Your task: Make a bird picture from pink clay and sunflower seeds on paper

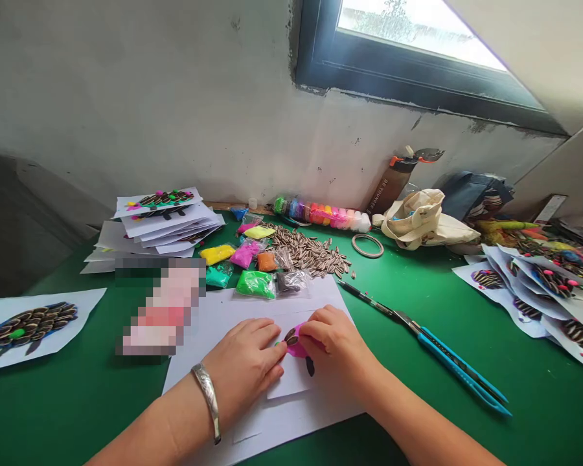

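Pink clay (298,351) on paper (287,387), striped seeds (291,337) atop

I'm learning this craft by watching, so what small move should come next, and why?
Probably a light press of the right hand's fingertips to seat the striped seeds on the pink patch: those fingertips are already at the patch, the left hand is at its other side, and bare pink shows just below the seeds.

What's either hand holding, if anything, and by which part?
Right hand: fingertips close over the right side of the pink clay, beside sunflower seeds; whether they grip anything is hidden. Left hand: no grip visible; its fingertips are by the clay's left edge.
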Tool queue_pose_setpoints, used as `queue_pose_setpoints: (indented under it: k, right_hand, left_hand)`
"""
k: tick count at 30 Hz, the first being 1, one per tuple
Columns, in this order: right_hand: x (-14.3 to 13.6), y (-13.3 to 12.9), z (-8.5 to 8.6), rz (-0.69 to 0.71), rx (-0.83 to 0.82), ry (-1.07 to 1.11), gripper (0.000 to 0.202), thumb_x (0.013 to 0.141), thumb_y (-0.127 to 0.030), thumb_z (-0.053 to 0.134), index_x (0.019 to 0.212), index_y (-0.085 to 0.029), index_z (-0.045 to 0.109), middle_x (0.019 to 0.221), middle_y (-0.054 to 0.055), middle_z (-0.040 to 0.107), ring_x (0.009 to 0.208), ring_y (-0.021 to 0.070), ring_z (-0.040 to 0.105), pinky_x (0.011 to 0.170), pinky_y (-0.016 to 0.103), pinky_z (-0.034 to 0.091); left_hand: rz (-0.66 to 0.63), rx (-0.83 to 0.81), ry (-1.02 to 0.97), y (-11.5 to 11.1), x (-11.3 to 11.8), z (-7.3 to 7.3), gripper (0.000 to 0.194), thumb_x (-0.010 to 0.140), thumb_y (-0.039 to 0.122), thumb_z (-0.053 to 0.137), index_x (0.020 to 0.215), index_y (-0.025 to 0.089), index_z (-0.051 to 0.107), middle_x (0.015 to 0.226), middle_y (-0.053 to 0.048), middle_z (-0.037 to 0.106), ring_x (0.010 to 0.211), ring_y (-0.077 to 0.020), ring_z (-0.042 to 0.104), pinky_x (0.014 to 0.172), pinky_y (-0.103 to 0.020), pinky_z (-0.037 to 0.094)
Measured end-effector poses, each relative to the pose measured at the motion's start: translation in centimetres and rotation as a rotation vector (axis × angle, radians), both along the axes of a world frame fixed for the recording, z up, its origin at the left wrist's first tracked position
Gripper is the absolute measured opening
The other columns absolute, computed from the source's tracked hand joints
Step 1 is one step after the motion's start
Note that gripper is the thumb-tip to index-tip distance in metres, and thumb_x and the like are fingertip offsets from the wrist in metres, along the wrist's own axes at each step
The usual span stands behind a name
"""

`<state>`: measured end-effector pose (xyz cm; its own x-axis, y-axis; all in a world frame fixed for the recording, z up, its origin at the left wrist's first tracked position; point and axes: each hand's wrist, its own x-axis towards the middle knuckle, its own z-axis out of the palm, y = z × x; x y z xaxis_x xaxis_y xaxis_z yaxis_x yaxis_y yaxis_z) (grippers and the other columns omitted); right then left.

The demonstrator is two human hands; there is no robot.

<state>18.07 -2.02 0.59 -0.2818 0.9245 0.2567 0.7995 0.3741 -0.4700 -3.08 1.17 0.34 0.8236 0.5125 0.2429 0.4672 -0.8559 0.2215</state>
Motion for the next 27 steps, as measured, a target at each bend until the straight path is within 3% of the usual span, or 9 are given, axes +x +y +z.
queue_pose_setpoints:
  k: [7, 10, 13, 20, 27]
  right_hand:
    - [-0.4, -0.1, 0.0, -0.004, -0.011, -0.005, 0.017, 0.084, -0.016, 0.063, 0.068, -0.02, 0.068, 0.069, 0.001, 0.061, 0.072, 0.0143, 0.051, 0.068, 0.026, 0.037]
    - [0.7, 0.3, 0.3, -0.031, 0.018, 0.01, 0.021, 0.084, -0.011, 0.059, 0.068, -0.021, 0.069, 0.069, 0.001, 0.062, 0.07, 0.0139, 0.053, 0.067, 0.025, 0.037]
    - [2.9, 1.6, 1.2, -0.142, 0.057, 0.012, 0.021, 0.085, -0.011, 0.056, 0.077, -0.022, 0.071, 0.076, 0.002, 0.064, 0.073, 0.0149, 0.055, 0.068, 0.025, 0.039]
    - [7.0, 6.3, 3.0, -0.418, -0.027, -0.386, 0.024, 0.09, -0.019, 0.05, 0.085, -0.024, 0.073, 0.083, 0.002, 0.067, 0.083, 0.0154, 0.057, 0.069, 0.024, 0.035]
    - [7.3, 8.2, 1.4, -0.476, -0.089, -0.535, 0.027, 0.089, -0.023, 0.047, 0.078, -0.022, 0.071, 0.083, 0.006, 0.07, 0.083, 0.0185, 0.06, 0.063, 0.026, 0.029]
  left_hand:
    - [0.006, -0.032, 0.044, -0.1, 0.2, 1.3, 0.019, 0.081, 0.015, 0.06, 0.099, 0.02, 0.065, 0.103, -0.008, 0.064, 0.103, -0.0275, 0.056, 0.089, -0.045, 0.05]
    - [-0.001, -0.059, 0.074, 0.0, 0.2, 2.0, 0.018, 0.083, 0.016, 0.058, 0.098, 0.02, 0.066, 0.103, -0.008, 0.065, 0.101, -0.0269, 0.058, 0.088, -0.044, 0.051]
    - [0.004, -0.074, 0.063, 0.1, 0.1, 1.7, 0.02, 0.084, 0.015, 0.055, 0.1, 0.022, 0.066, 0.104, -0.007, 0.065, 0.104, -0.0268, 0.057, 0.091, -0.044, 0.05]
    - [0.022, -0.055, 0.007, 0.1, -0.3, -0.4, 0.024, 0.077, 0.014, 0.058, 0.099, 0.022, 0.065, 0.11, -0.008, 0.064, 0.107, -0.0286, 0.056, 0.093, -0.046, 0.048]
    - [0.013, -0.075, 0.038, 0.1, 0.0, 0.7, 0.03, 0.075, 0.01, 0.06, 0.102, 0.02, 0.065, 0.111, -0.01, 0.066, 0.108, -0.0305, 0.058, 0.091, -0.049, 0.05]
